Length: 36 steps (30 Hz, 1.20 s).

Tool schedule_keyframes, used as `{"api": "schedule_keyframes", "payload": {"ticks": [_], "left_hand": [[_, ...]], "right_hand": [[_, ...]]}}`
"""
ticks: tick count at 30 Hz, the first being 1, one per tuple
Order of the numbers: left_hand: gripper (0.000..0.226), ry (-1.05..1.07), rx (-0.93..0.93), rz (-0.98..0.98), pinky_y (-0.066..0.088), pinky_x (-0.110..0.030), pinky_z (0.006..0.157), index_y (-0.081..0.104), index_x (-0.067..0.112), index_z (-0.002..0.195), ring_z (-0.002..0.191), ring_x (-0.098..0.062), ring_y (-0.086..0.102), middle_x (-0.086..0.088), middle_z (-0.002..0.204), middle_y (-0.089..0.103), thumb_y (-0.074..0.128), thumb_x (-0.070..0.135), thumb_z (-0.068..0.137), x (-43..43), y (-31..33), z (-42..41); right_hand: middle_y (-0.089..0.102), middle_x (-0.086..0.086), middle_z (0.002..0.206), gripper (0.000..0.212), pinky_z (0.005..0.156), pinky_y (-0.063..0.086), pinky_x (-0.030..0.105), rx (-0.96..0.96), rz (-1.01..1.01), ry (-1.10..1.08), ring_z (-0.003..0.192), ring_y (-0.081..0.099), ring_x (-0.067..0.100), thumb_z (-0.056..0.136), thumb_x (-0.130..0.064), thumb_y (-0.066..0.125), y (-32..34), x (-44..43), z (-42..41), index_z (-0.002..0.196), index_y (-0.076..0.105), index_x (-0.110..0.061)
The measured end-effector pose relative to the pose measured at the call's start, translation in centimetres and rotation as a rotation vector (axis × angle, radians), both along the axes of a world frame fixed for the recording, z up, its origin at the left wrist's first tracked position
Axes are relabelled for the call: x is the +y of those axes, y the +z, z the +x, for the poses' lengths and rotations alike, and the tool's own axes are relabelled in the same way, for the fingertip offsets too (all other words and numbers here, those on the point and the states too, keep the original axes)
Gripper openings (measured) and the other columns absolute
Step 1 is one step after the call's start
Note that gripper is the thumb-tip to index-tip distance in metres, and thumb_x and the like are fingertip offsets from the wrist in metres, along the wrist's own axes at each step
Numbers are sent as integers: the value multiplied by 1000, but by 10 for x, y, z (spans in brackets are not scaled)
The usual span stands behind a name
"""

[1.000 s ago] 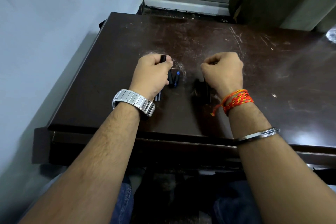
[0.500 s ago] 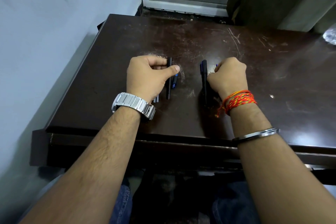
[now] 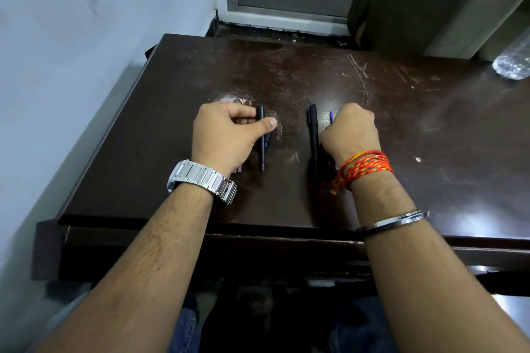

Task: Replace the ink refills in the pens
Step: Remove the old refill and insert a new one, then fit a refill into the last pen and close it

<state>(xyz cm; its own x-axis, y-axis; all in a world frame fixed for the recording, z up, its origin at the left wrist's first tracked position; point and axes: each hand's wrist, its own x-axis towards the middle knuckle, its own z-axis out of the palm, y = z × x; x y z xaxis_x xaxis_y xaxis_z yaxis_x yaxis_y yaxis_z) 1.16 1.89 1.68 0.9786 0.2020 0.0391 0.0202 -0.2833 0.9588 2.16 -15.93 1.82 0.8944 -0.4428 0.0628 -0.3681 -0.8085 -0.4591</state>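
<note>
Pens lie in two small groups on the dark scratched table (image 3: 286,195), one at each hand. The left hand (image 3: 226,135) is curled narrow, thumb and forefinger pinched on the upper part of a black pen (image 3: 261,149), which lies lengthwise, pointing from the far side of the table toward the person, its ridged tip just beside the wrist. A blue-marked pen (image 3: 267,142) shows just beside that black pen, on the side away from the palm, mostly hidden. Under the heel of the left hand, pale thin ends (image 3: 238,170) stick out; what they are cannot be told. A steel watch (image 3: 200,179) sits on the left wrist.

The right hand (image 3: 351,132) is closed in a loose fist, knuckles up, resting against a second black pen (image 3: 313,135) with a blue clip, which lies parallel to the first pen and well apart from it. Whether the fingers actually grip it is hidden by the back of the hand. A small blue end (image 3: 331,117) shows just beyond the knuckles. Red and orange threads (image 3: 364,167) wrap the right wrist, with a metal bangle (image 3: 393,222) further up the forearm.

Far from the right hand, at the table's back corner, lies a clear plastic bottle (image 3: 513,66), cut off by the frame.
</note>
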Motion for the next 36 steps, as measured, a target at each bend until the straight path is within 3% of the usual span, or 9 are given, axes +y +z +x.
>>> {"api": "schedule_keyframes", "payload": {"ticks": [5, 9, 14, 19, 24, 27, 32, 34, 36], "left_hand": [[28, -38, 16, -3, 61, -42, 66, 77, 18, 81, 69, -21, 72, 1, 69, 70, 91, 30, 60, -1, 0, -2], [23, -97, 54, -48, 62, -41, 59, 77, 18, 76, 59, -16, 68, 4, 63, 66, 91, 25, 60, -4, 1, -5], [19, -234, 108, -77, 61, -38, 58, 75, 33, 62, 59, -19, 70, 10, 55, 66, 90, 20, 63, -9, 3, -8], [16, -303, 192, -123, 61, -38, 63, 72, 22, 75, 73, -27, 74, -5, 77, 74, 85, 14, 71, -13, 4, -11], [20, -376, 263, -135, 58, -32, 65, 72, 6, 100, 83, -29, 73, -18, 91, 74, 75, 10, 81, -15, 7, -13], [11, -397, 287, -148, 55, -27, 60, 71, 7, 96, 84, -27, 73, -18, 95, 73, 69, 6, 85, -15, 8, -14], [19, -445, 323, -251, 61, -34, 71, 69, 8, 81, 72, -18, 73, -13, 83, 71, 57, -4, 91, -17, 11, -17], [21, -436, 327, -258, 59, -44, 82, 69, 8, 81, 77, -22, 73, -12, 82, 72, 55, -3, 92, -17, 12, -16], [18, -412, 325, -252, 52, -55, 91, 70, 6, 86, 88, -32, 71, -17, 90, 72, 55, -2, 92, -18, 14, -16]], "right_hand": [[63, 26, 100, 22, 66, 48, 35, -7, 16, 59, 86, 65, 43, 86, 0, 59, 0, 0, 2, 72, 43, -7], [55, 8, 63, 21, 62, 45, 30, -225, 111, 77, 56, 52, 22, 85, -13, 57, 7, -1, 5, 65, 55, -8], [66, -13, 66, 22, 62, 50, 13, -488, 640, 140, 62, 59, -3, 87, -18, 65, 22, 18, 2, 67, 70, -28], [63, -8, 64, 11, 55, 43, 15, -550, 1036, 124, 51, 51, -3, 88, -10, 68, 22, 28, 6, 78, 73, -10], [63, -4, 69, 11, 57, 41, 17, -585, 1084, 100, 51, 48, -3, 91, -9, 66, 22, 31, 6, 82, 72, -8], [65, -2, 73, 12, 58, 41, 18, -598, 1107, 103, 53, 48, -2, 92, -10, 66, 22, 30, 7, 82, 71, -13], [67, -3, 76, 12, 59, 46, 14, -572, 1053, 142, 60, 55, -3, 91, -9, 66, 19, 34, 7, 81, 71, -13], [69, -3, 76, 16, 64, 49, 14, -555, 1040, 171, 65, 59, -1, 90, -8, 66, 18, 36, 8, 76, 72, -13], [67, -3, 70, 18, 56, 45, 19, -464, 1017, 193, 57, 55, 4, 86, -11, 67, 16, 37, 7, 69, 71, -14]]}}
